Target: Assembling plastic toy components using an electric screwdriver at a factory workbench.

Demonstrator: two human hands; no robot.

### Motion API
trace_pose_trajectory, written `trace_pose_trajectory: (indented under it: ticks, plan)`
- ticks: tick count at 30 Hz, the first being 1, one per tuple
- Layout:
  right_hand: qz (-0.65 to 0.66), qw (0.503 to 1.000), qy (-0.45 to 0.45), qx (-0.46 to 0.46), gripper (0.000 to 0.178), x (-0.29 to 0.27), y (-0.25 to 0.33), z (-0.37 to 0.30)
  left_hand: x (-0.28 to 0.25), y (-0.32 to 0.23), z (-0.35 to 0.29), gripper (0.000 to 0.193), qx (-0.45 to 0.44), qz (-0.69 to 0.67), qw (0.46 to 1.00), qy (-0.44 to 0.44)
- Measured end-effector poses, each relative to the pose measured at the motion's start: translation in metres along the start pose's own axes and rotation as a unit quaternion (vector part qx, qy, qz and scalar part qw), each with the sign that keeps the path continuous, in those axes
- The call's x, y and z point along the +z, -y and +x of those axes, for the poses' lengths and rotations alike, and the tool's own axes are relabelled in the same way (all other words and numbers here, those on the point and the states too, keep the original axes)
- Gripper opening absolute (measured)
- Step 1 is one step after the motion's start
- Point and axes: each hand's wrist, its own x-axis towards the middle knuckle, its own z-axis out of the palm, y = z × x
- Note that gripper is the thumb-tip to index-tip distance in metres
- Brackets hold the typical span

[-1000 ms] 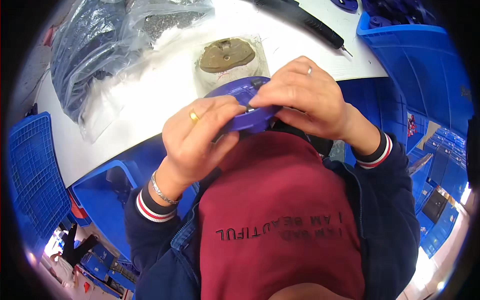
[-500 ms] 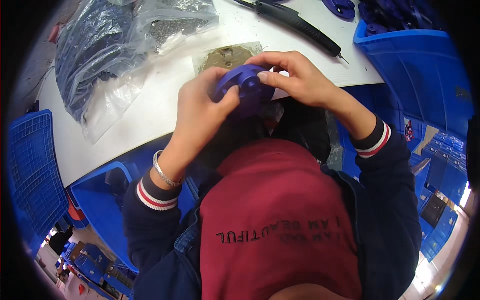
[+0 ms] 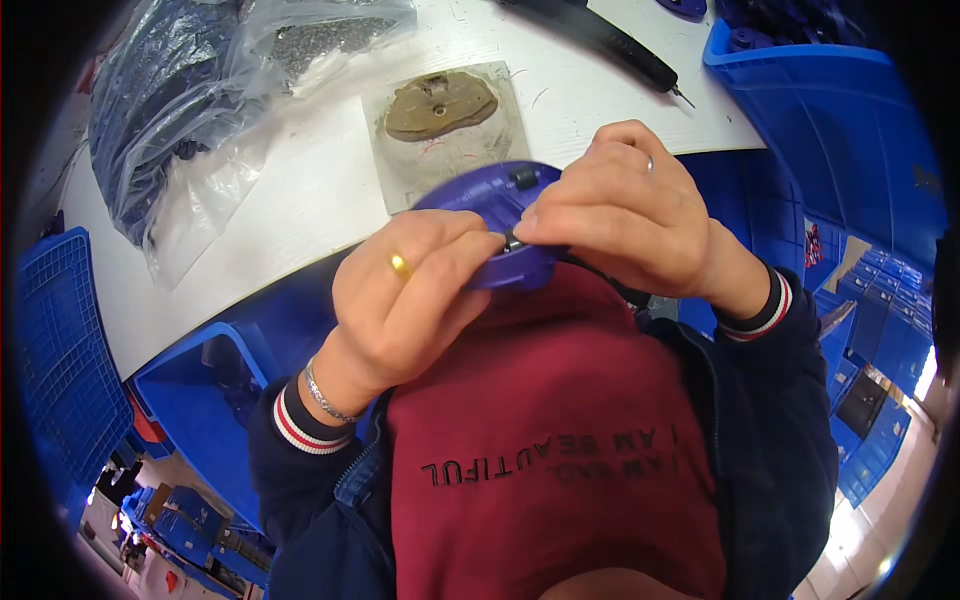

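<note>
While the left hand [image 3: 415, 300] and right hand [image 3: 615, 225] both pinch the rounded purple plastic shell [image 3: 490, 225] between them, it appears rigid, light; grip its rim.

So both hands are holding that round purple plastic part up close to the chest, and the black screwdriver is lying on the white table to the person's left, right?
Not quite. Both the left hand and the right hand do hold the round purple plastic part close to the chest, but the head view shows the black screwdriver lying on the white table to the person's right, near the blue bin.
</note>
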Motion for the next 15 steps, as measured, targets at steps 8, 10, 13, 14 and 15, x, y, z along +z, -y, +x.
trace_pose_trajectory:
  ticks: [8, 10, 13, 14, 15]
  plan:
    - [0.275, 0.913, 0.088, 0.288, 0.03, 0.026, -0.055, 0.002, 0.015, 0.033, 0.012, 0.032, -0.342, -0.155, 0.924, 0.078]
    - [0.343, 0.876, 0.111, 0.321, 0.031, 0.03, -0.078, 0.013, 0.013, 0.05, 0.016, 0.035, -0.308, -0.137, 0.938, 0.081]
    - [0.377, 0.845, 0.118, 0.361, 0.036, 0.034, -0.114, 0.036, 0.013, 0.079, 0.029, 0.036, -0.397, -0.134, 0.907, 0.031]
    - [0.37, 0.836, 0.128, 0.384, 0.037, 0.036, -0.126, 0.045, 0.014, 0.089, 0.031, 0.036, -0.395, -0.133, 0.908, 0.03]
    - [0.363, 0.827, 0.137, 0.407, 0.039, 0.037, -0.133, 0.051, 0.017, 0.1, 0.031, 0.036, -0.382, -0.071, 0.921, 0.016]
